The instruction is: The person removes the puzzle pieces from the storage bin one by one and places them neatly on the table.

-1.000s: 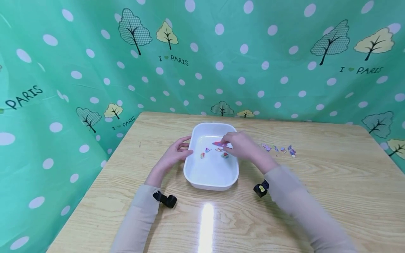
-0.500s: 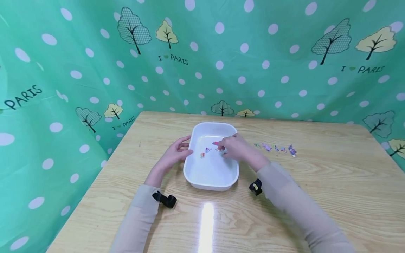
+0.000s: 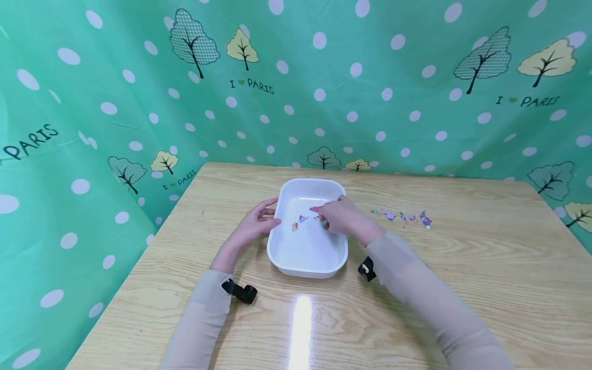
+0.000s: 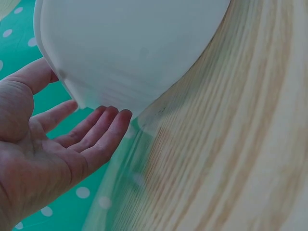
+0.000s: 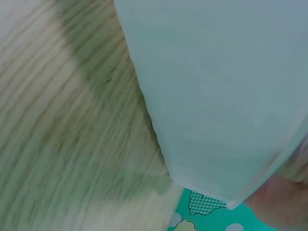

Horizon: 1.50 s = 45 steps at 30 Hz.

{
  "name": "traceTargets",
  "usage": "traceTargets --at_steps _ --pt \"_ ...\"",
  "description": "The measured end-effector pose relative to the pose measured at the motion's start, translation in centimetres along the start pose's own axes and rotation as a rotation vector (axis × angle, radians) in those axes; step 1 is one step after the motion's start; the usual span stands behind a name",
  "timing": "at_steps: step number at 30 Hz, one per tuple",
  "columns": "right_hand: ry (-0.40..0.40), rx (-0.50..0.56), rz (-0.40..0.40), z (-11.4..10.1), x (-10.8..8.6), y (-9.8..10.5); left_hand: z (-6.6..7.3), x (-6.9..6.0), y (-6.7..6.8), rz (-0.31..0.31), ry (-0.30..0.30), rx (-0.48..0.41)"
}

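Observation:
A white tray (image 3: 307, 252) stands on the table with several small colourful pieces inside, among them a purple one (image 3: 302, 219) and an orange one (image 3: 295, 226). Against its left side, my left hand (image 3: 252, 224) rests with thumb at the rim and fingers spread along the outer wall; in the left wrist view the hand (image 4: 62, 139) touches the tray (image 4: 125, 48) with relaxed fingers. My right hand (image 3: 344, 216) reaches over the right rim, fingers bent down over a red piece (image 3: 316, 208) and others. Its fingertips are mostly hidden, so a grip on any piece cannot be made out.
Several small colourful pieces lie in a row on the wooden table (image 3: 462, 288) right of the tray, including a purple one (image 3: 426, 220). A green dotted cloth (image 3: 384, 133) hangs behind the table and on its left.
My right hand has shifted slightly left and down over the pieces in the tray, its fingers bending more. The left hand stays at the tray's side.

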State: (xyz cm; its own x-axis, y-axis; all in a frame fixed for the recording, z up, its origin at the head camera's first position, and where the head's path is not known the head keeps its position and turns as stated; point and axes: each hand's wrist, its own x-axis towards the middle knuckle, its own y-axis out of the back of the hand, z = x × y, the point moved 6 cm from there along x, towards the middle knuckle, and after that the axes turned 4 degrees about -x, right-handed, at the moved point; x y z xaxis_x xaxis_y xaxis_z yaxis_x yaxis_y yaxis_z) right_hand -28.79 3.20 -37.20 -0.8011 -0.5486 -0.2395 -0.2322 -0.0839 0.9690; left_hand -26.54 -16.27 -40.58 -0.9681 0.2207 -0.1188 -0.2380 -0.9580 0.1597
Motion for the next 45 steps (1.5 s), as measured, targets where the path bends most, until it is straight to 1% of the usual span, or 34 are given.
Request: traceTargets --at_steps 3,8,12,18,22,26,34,38,40,42,45 --pt "-0.006 -0.03 -0.009 -0.1 0.4 -0.2 0.0 0.0 0.0 0.003 0.001 0.0" --pt "-0.01 -0.066 0.001 0.0 0.9 -0.4 0.2 0.1 -0.1 -0.012 -0.011 0.001" --pt "-0.014 -0.069 0.009 0.0 1.1 -0.5 0.2 0.2 -0.1 -0.014 -0.017 -0.004" --pt "-0.019 -0.077 -0.007 -0.1 1.2 -0.4 0.1 0.2 0.0 -0.016 -0.014 0.0" --pt "-0.021 -0.09 -0.002 -0.2 1.2 -0.3 0.1 0.2 -0.1 -0.013 -0.016 -0.004" --pt "-0.015 -0.094 -0.001 -0.2 1.1 -0.4 0.2 0.1 -0.1 -0.018 -0.021 0.0" --pt "0.002 -0.092 0.011 -0.2 1.0 -0.4 0.0 0.0 -0.1 -0.006 -0.003 -0.004" --pt "0.006 -0.092 0.019 -0.2 1.0 -0.3 0.0 0.1 -0.1 -0.007 -0.008 0.002" --pt "0.006 -0.089 0.02 -0.2 1.0 -0.3 0.1 0.0 -0.1 -0.012 -0.012 0.003" --pt "0.006 -0.085 0.019 -0.2 1.1 -0.4 0.7 -0.4 -0.3 -0.023 -0.006 -0.001" --pt "0.005 -0.086 0.017 -0.2 1.0 -0.4 0.7 -0.4 -0.2 -0.029 -0.007 -0.006"
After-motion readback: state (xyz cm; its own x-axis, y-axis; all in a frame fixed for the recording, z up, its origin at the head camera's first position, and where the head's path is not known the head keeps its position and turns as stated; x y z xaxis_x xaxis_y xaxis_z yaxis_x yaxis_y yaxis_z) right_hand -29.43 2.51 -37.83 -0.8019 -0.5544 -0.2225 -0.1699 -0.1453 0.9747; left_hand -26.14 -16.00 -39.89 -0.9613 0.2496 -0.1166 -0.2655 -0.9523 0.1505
